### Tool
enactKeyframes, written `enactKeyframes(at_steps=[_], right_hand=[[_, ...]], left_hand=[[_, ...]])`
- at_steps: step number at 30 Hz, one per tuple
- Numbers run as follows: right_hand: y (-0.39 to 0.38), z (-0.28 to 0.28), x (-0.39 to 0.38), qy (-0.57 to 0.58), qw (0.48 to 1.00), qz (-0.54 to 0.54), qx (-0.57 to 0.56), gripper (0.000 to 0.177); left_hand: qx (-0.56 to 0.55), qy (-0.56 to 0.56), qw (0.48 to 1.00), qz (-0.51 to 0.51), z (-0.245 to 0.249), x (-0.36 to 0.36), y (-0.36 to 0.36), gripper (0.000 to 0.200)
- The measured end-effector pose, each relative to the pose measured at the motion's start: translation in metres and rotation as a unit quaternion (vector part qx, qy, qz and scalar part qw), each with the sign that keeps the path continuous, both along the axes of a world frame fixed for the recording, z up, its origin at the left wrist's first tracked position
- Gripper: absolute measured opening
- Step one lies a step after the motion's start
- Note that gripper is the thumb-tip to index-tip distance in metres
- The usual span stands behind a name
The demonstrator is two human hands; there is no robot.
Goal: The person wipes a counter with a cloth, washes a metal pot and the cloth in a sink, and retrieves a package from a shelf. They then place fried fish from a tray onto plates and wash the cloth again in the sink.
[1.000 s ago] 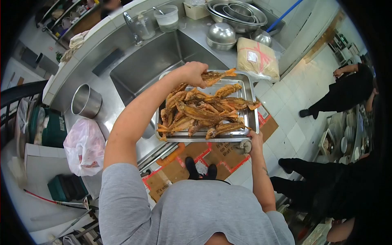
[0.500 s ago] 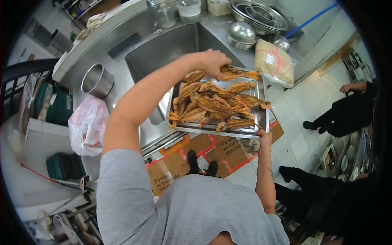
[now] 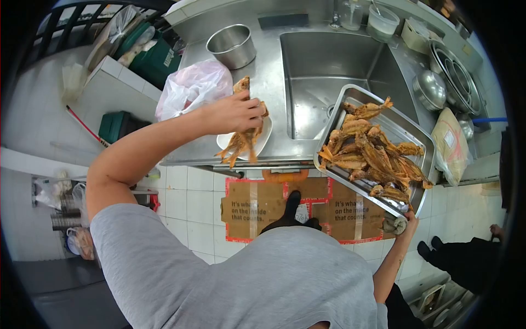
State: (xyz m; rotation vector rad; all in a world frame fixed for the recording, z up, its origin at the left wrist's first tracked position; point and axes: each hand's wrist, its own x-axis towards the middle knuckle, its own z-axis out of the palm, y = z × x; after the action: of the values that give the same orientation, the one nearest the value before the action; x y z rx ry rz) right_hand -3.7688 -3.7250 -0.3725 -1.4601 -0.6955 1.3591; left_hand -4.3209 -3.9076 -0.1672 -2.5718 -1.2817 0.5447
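Note:
My left hand [image 3: 239,114] is closed around dried-looking brown fish [image 3: 240,147], heads up and tails down, over a small white plate [image 3: 266,133] at the counter's front edge. The plate is partly hidden by the fish and hand. On the right, my right hand [image 3: 410,222] grips the near corner of a metal tray [image 3: 412,130], with a greyish cloth [image 3: 395,225] bunched at the fingers. A heap of similar brown fish [image 3: 372,151] lies in the tray, which tilts and overlaps the front right of the sink in this view.
A steel sink [image 3: 307,77] is set into the counter. Left of it stand a steel pot [image 3: 232,46] and a tied plastic bag [image 3: 194,90]. Metal bowls [image 3: 430,89] and a wrapped package [image 3: 450,147] sit at right. Flattened cardboard [image 3: 249,211] covers the floor; another person's legs [image 3: 460,257] show at right.
My left hand has gone from the tray leftward to the white plate, carrying fish. The view has turned left, and my right hand still holds the tray.

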Motion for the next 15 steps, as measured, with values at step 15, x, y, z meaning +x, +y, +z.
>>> enactKeyframes(at_steps=[15], right_hand=[[-0.003, 0.01, 0.006, 0.101, 0.986, 0.095, -0.092, 0.029]], left_hand=[[0.124, -0.428, 0.765, 0.465, -0.06, -0.039, -0.041, 0.021]])
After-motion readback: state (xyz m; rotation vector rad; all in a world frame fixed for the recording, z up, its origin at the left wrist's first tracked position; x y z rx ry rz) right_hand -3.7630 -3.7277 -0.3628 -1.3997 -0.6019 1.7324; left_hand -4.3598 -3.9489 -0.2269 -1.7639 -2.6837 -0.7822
